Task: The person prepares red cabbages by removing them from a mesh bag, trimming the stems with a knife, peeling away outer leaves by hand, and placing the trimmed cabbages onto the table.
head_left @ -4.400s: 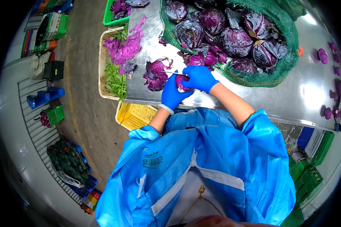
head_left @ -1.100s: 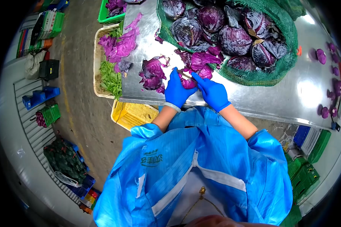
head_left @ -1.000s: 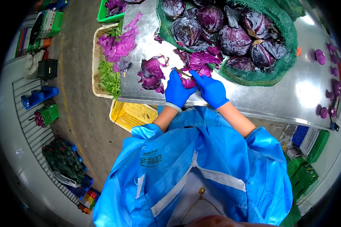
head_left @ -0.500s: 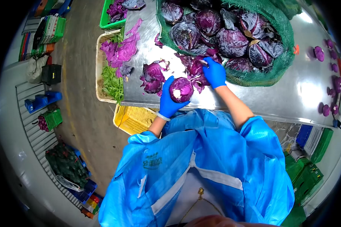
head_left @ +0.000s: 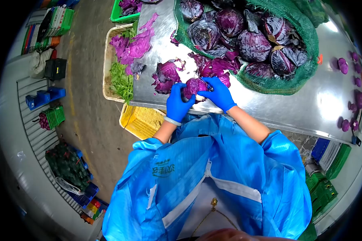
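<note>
A purple cabbage (head_left: 196,85) sits between both hands, just above the near edge of the metal table (head_left: 269,110). The left hand (head_left: 177,103) has its fingers clamped on the cabbage's left side. The right hand (head_left: 220,94) has its fingers bent around a small knife (head_left: 207,84), partly hidden, its thumb by the cabbage's pale end.

Loose leaves (head_left: 167,76) lie just left of the cabbage, and more lie to its right, near a green net sack (head_left: 285,89) full of whole cabbages (head_left: 253,46). At the table's left edge, a cream crate (head_left: 107,66) holds green leaves (head_left: 121,82) and purple leaves (head_left: 128,51); farther off, a green crate (head_left: 117,18) holds purple leaves. A yellow crate (head_left: 142,122) stands below the near-left corner. Shiny table top stretches right from the sack to small purple pieces (head_left: 342,66) near the far right edge.
</note>
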The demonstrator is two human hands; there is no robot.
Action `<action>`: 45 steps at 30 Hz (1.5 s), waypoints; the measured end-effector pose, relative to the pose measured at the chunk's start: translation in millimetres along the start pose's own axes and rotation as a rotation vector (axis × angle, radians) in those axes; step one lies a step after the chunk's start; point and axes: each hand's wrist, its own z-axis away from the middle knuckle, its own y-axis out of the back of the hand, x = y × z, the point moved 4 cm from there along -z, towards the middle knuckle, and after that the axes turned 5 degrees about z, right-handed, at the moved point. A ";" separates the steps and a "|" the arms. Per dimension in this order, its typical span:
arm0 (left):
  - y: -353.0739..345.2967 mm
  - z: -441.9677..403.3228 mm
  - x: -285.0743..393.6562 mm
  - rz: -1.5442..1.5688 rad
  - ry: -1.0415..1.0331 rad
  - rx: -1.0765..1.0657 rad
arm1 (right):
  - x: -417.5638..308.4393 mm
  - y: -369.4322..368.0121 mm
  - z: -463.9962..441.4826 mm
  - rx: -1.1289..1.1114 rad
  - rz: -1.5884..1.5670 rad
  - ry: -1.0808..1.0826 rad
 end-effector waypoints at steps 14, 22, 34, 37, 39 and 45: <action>9.3 -11.7 -24.3 -0.247 -0.167 -0.105 | 3.4 3.4 0.6 -0.065 -0.102 -0.021; 41.6 -55.2 -39.3 -0.412 -0.200 0.246 | 10.0 0.0 -5.9 -0.109 -0.131 0.075; -15.1 -37.8 -10.8 -0.104 0.018 -0.077 | -28.7 44.9 11.8 0.166 0.038 0.235; -25.2 -31.7 0.1 -0.113 0.115 -0.006 | -22.8 38.5 22.1 0.205 0.273 0.308; -26.8 -32.5 9.5 -0.141 0.158 -0.018 | -20.6 33.3 25.7 0.106 0.303 0.206; -31.5 -34.0 18.4 -0.219 0.236 -0.008 | -12.3 19.7 14.4 0.074 0.541 0.190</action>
